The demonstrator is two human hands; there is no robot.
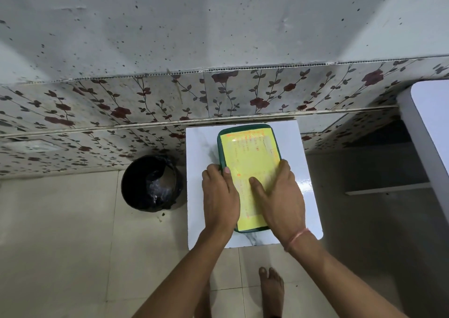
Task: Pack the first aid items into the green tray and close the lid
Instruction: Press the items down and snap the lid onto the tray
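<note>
A dark green tray (220,145) stands on a small white marble-look table (199,147). Its lid (250,152) lies on top, covered by a yellow sheet with faint orange print, so the contents are hidden. My left hand (220,196) grips the tray's left edge, thumb on the lid. My right hand (279,196) lies flat on the right side of the lid, fingers wrapped over the right edge.
A black bucket (151,184) stands on the tiled floor to the left of the table. A wall with flowered tiles (121,108) runs behind. A white surface (432,128) juts in at the right. A bare foot (271,291) is below the table.
</note>
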